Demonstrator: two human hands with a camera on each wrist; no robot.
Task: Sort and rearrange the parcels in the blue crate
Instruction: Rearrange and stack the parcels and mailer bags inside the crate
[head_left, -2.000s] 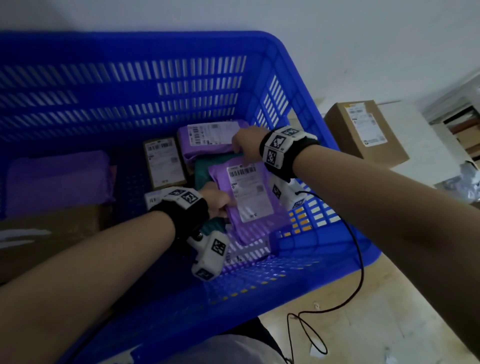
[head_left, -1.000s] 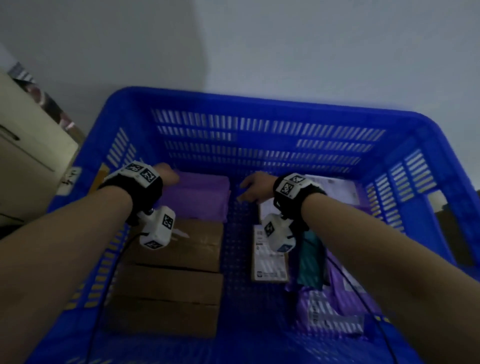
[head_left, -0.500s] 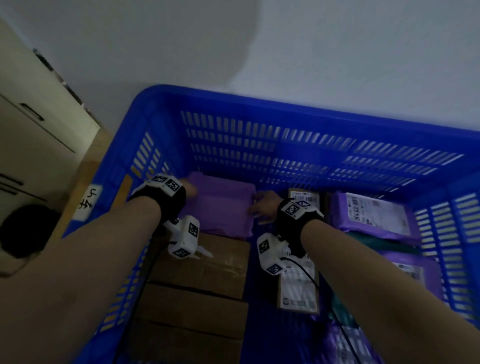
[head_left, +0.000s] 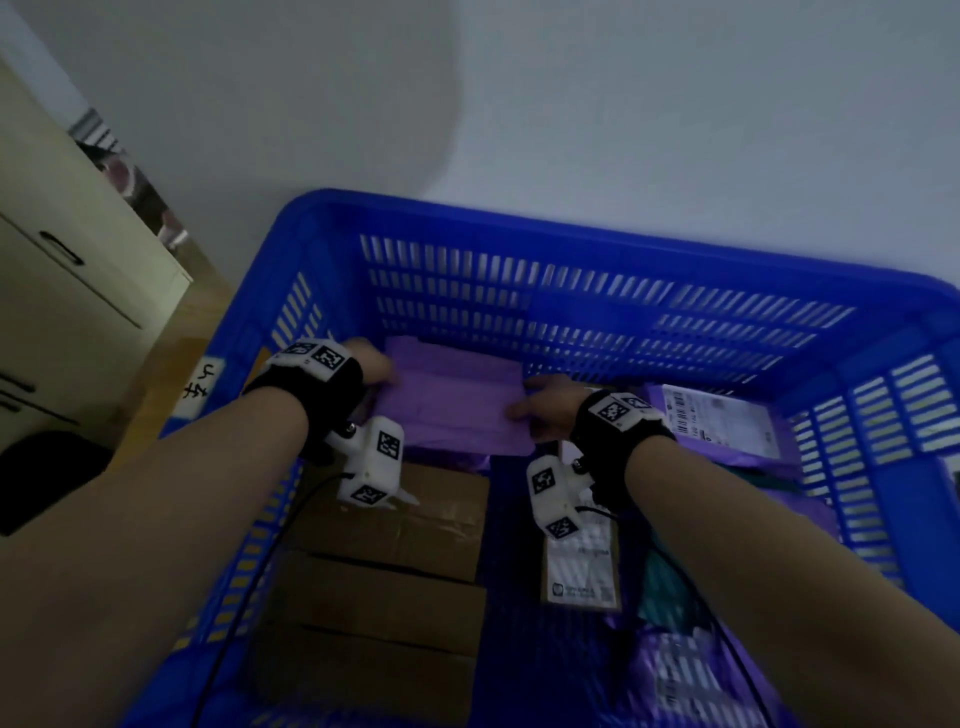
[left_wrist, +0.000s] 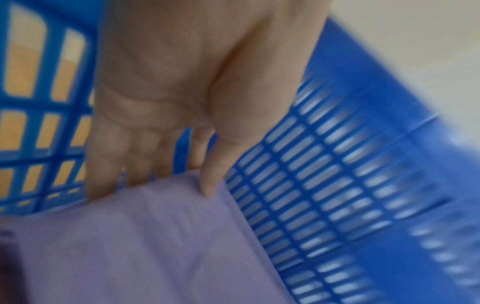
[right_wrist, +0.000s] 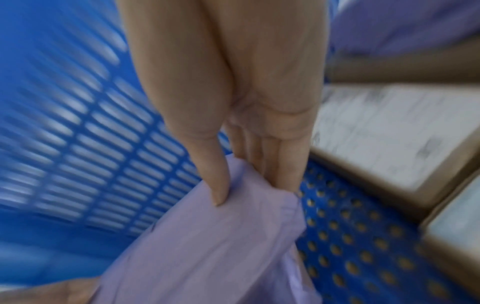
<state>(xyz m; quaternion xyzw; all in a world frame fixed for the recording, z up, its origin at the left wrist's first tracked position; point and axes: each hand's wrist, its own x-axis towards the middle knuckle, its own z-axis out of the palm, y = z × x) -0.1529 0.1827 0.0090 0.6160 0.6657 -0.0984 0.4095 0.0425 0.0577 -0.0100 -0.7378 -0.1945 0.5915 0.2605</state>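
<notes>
A plain purple soft parcel (head_left: 452, 400) lies at the far left of the blue crate (head_left: 597, 244), against its back wall. My left hand (head_left: 376, 366) holds its left end, thumb on top and fingers behind the edge (left_wrist: 207, 185). My right hand (head_left: 540, 410) pinches its right end between thumb and fingers (right_wrist: 221, 193). The parcel (right_wrist: 207, 246) bunches where my right fingers grip it. Brown cardboard boxes (head_left: 384, 551) fill the crate's left side below the parcel.
A flat box with a white label (head_left: 582, 571) lies in the crate's middle. Purple labelled parcels (head_left: 722, 421) and a teal parcel (head_left: 670, 592) sit on the right. A cream cabinet (head_left: 62, 270) stands left of the crate, a grey wall behind.
My hands left the purple labelled parcels on the right and moved to the plain purple parcel at far left. Both hands now hold its ends; the head view swung left.
</notes>
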